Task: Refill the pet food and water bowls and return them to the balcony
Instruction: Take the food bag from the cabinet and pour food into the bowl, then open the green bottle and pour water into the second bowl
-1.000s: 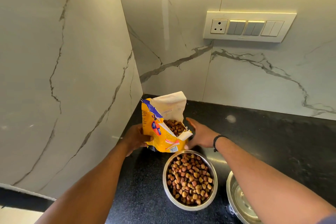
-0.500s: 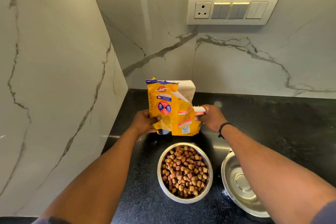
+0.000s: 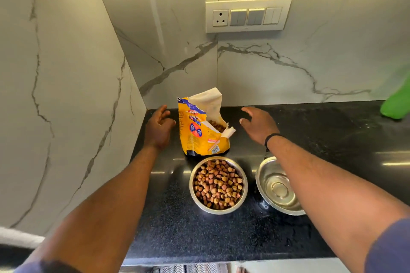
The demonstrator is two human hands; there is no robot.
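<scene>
1. we see a yellow pet food bag (image 3: 200,134) standing upright on the black countertop (image 3: 177,224), at 12 o'clock from the food bowl, its torn top open and brown kibble visible inside.
2. our left hand (image 3: 158,128) hovers at the bag's 9 o'clock, just beside it and not touching, fingers loosely spread and holding nothing.
3. our right hand (image 3: 258,125) hovers at the bag's 3 o'clock, near it but apart, palm down, fingers spread and empty; a black band (image 3: 269,139) circles that wrist.
4. the steel food bowl (image 3: 218,185) sits on the counter just in front of the bag, filled with brown kibble nearly to the rim.
5. the steel water bowl (image 3: 276,186) sits at 3 o'clock from the food bowl, close beside it, partly hidden by our right forearm; it holds clear water.
6. on the marble wall at 12 o'clock hangs a switch panel (image 3: 248,15) with a socket.
7. a green object (image 3: 396,104) rests at the counter's far right edge; we cannot tell what it is.
</scene>
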